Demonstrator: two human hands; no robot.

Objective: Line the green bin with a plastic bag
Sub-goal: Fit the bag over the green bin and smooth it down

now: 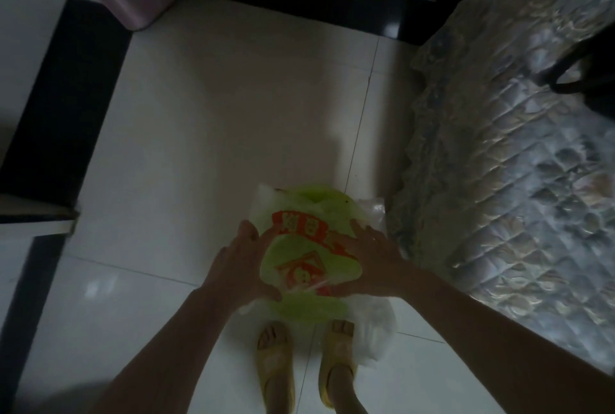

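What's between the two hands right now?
In the head view, the plastic bag with red print spans the gap between the left hand and right hand, with the green bin showing through it.

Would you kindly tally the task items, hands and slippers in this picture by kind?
Green bin: 1
Plastic bag: 1
Hands, left hand and right hand: 2
Yellow slippers: 2
Total: 6
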